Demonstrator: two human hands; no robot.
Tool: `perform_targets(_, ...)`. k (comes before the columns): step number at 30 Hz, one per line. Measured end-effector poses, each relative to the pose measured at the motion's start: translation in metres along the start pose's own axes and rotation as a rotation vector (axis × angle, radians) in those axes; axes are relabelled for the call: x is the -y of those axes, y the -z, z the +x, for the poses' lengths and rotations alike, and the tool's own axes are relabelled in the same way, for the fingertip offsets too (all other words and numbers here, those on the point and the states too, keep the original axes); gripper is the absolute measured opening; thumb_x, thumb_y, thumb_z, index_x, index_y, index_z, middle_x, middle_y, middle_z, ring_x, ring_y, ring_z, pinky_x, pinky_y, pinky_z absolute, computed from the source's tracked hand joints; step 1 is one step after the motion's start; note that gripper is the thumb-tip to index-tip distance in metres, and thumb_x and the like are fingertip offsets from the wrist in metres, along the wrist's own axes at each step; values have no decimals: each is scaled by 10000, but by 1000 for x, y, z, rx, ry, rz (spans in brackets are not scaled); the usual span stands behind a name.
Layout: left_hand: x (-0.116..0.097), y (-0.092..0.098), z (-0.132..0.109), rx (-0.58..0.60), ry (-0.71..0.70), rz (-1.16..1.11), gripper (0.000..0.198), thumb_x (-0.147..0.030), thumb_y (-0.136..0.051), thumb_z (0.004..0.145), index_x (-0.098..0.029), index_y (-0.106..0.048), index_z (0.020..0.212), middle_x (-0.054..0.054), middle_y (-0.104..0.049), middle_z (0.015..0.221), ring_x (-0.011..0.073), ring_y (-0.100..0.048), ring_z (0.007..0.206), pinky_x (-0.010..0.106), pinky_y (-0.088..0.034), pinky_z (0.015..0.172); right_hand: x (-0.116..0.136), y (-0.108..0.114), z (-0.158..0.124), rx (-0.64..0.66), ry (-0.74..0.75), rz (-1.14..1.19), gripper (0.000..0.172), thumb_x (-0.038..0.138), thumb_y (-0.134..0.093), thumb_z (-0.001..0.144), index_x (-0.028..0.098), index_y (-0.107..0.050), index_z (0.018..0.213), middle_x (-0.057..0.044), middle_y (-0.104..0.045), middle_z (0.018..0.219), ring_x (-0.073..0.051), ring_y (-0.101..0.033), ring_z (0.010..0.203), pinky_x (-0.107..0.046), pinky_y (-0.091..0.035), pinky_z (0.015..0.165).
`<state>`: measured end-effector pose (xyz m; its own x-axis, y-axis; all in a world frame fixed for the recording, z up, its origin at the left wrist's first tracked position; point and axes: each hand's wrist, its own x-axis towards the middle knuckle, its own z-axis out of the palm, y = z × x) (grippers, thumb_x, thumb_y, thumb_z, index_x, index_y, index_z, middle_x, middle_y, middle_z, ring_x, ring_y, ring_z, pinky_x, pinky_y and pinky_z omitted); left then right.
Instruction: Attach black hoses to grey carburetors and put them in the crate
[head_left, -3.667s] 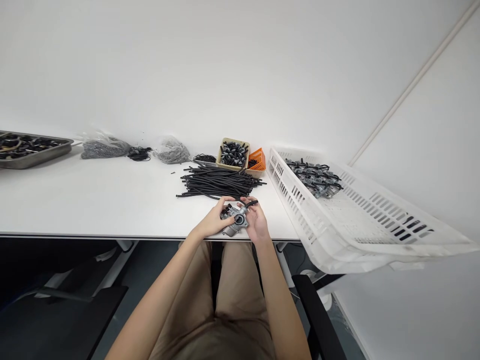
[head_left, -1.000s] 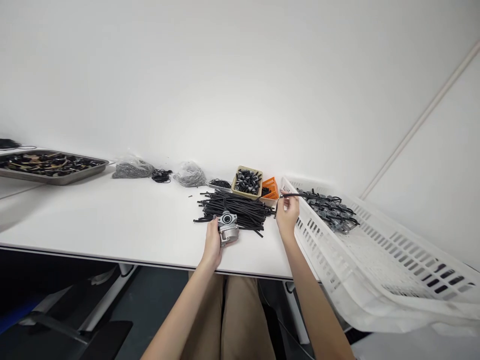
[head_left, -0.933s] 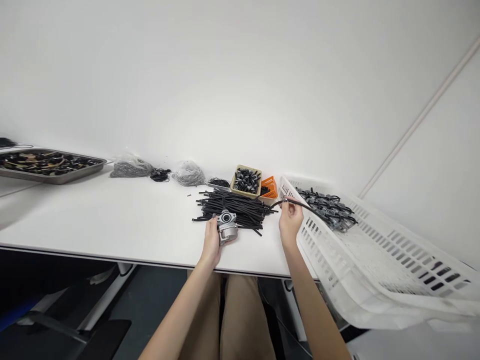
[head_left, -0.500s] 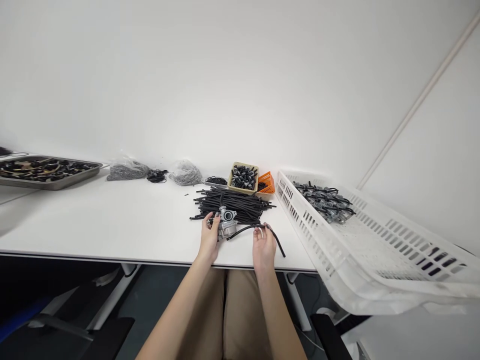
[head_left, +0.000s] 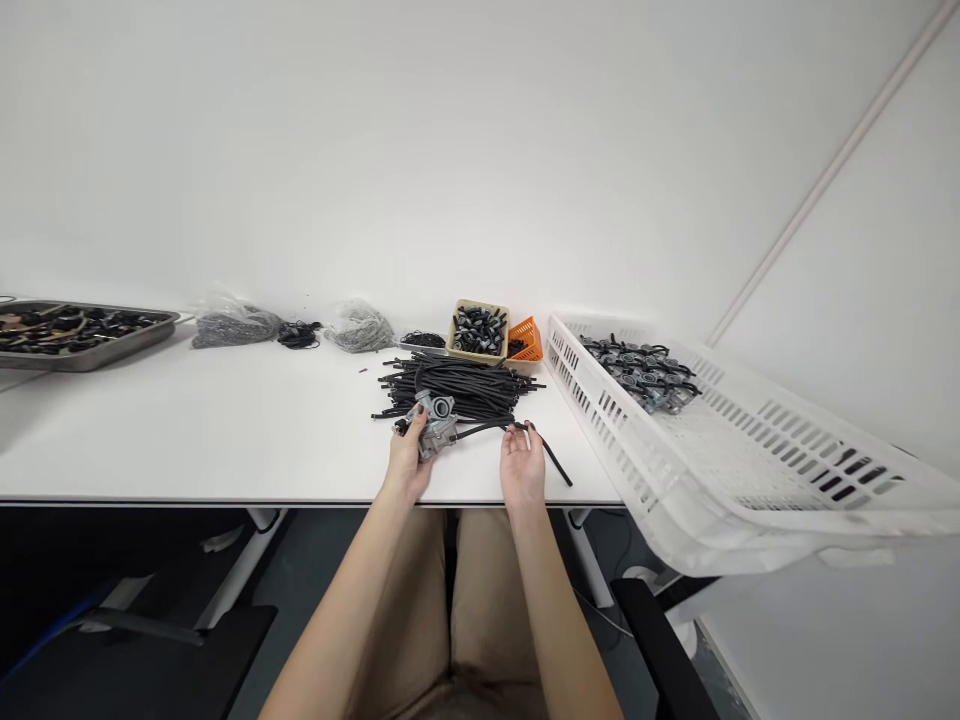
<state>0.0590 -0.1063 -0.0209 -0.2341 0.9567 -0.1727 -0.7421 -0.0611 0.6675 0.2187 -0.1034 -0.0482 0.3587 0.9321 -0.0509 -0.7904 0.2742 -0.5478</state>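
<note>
My left hand [head_left: 407,458] is closed around a silver metal carburetor [head_left: 436,432], its round bore facing up and toward me. A thin black rubber hose [head_left: 555,462] runs from the carburetor's lower right side across to my right hand [head_left: 523,462]. The fingertips of that hand pinch the hose partway along, and its free end hangs down to the right. Right behind both hands lies a pile of black hoses [head_left: 480,385] on the white table. Whether the hose is pushed onto a fitting is too small to tell.
At right stands a white slotted crate [head_left: 600,420] with several carburetors [head_left: 645,370]. Behind the pile are a cream basket [head_left: 453,338] of small black parts and an orange basket [head_left: 532,340]. Plastic bags [head_left: 236,325] of parts and a metal tray [head_left: 112,354] are at left.
The carburetor has tilted in my left hand, and the hose now runs straighter out of its side. My view has shifted slightly. Both hands keep their hold.
</note>
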Motion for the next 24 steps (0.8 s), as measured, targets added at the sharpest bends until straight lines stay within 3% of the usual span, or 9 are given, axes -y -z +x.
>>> perform_targets(7, -3, 1, 1, -10, 46, -26, 286, -378, -716, 832, -199, -634, 1040, 47, -735, 951, 175, -707, 782, 299, -591, 682, 5, -8, -6, -50, -28, 35, 74, 256, -650, 814, 238, -632, 883, -10, -649, 848, -122, -676, 829, -261, -595, 829)
perform_targets(12, -2, 0, 2, 24, 64, 29, 317, -408, -717, 827, -203, -624, 1050, 47, -727, 928, 171, -709, 735, 277, -576, 630, 4, -8, -7, -10, -59, 7, 91, 263, -656, 803, 238, -628, 886, 6, -653, 853, -108, -680, 829, -250, -570, 866)
perform_targets(19, 3, 0, 5, 119, -49, -33, 313, -255, -826, 714, -179, -645, 957, 23, -713, 869, 149, -685, 681, 284, -605, 620, -1, -16, -13, 262, -122, -237, 236, 262, -775, 699, 204, -671, 902, 8, -688, 763, -143, -691, 773, -282, -554, 783)
perform_targets(24, 5, 2, 8, 104, -55, -27, 304, -283, -795, 747, -167, -631, 975, 36, -722, 850, 160, -698, 667, 291, -607, 605, -11, -17, -16, 421, -68, -549, 254, 280, -794, 667, 181, -687, 875, 10, -704, 745, -139, -680, 706, -268, -534, 715)
